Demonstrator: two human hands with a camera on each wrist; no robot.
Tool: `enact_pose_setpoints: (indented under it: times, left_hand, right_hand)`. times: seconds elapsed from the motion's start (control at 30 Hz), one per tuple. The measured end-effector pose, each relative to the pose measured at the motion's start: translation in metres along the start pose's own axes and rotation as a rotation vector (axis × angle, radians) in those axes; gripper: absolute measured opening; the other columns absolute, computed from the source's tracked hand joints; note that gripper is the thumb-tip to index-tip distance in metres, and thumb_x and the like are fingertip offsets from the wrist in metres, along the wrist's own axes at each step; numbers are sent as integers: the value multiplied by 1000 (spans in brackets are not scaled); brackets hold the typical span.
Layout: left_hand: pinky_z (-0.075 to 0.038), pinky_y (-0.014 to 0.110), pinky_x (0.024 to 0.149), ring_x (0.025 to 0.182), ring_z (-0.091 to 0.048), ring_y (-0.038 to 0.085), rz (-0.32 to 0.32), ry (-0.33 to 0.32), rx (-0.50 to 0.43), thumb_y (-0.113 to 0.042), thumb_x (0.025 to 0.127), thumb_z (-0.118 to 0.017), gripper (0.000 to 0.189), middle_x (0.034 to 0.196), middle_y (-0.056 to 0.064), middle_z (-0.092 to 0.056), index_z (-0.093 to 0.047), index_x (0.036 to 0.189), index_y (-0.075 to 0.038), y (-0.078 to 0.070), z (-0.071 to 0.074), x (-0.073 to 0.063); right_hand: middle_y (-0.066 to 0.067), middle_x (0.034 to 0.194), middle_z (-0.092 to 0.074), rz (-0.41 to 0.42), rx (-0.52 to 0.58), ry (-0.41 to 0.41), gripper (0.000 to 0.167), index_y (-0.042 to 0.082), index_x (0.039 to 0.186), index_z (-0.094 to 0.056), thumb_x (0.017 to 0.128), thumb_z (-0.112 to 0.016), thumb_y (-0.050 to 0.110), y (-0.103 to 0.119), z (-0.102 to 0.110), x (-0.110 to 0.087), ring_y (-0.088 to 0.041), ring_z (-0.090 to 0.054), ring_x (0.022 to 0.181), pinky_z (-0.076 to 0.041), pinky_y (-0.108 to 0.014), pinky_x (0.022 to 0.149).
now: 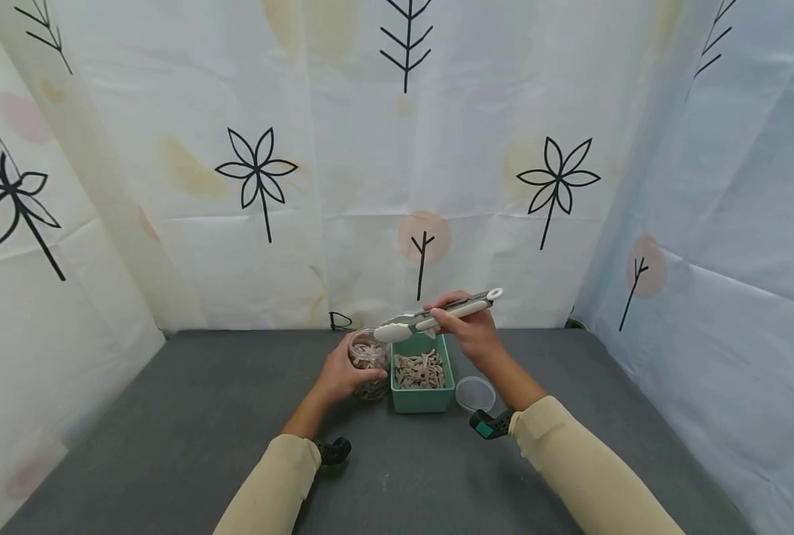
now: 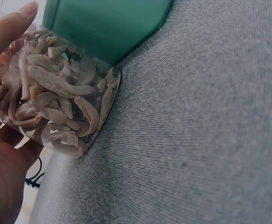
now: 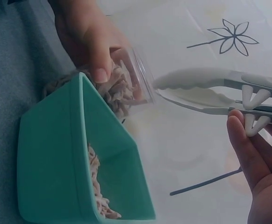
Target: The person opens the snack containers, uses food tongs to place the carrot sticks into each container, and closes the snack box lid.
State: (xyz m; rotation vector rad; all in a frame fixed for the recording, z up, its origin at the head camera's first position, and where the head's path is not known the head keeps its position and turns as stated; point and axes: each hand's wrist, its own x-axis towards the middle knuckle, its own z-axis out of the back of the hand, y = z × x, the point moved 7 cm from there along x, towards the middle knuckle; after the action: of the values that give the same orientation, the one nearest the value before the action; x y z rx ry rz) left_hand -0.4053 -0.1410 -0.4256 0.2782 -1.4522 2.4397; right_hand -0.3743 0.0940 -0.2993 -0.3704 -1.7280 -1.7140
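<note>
My left hand grips a clear jar with its thumb and fingers around the side. Pale brown, dried-looking strips fill much of that jar, which stands on the dark table. In my right hand is a pair of tongs with white scalloped heads and grey arms. The tong tips are close together at the jar's mouth, and I see no strip between them. Right beside the jar stands a green rectangular box, holding a layer of similar strips.
A round translucent lid lies on the table to the right of the box. The dark grey tabletop extends to patterned white curtains at the back and sides.
</note>
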Motion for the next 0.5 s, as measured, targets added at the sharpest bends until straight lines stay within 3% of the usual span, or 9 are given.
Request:
enact_pose_setpoints:
  times: [0.5]
  left_hand:
    - [-49,45,85,107,-58,26,-6,-6,3,-27,71,-89,84,125,7,-58,-45,142,-15,-2,0,0]
  right_hand:
    - [-38,103,-62,42,-12,-140,16,-16,101,-59,91,-65,-5,0,21,-4,-16,-70,81,-56,-30,63]
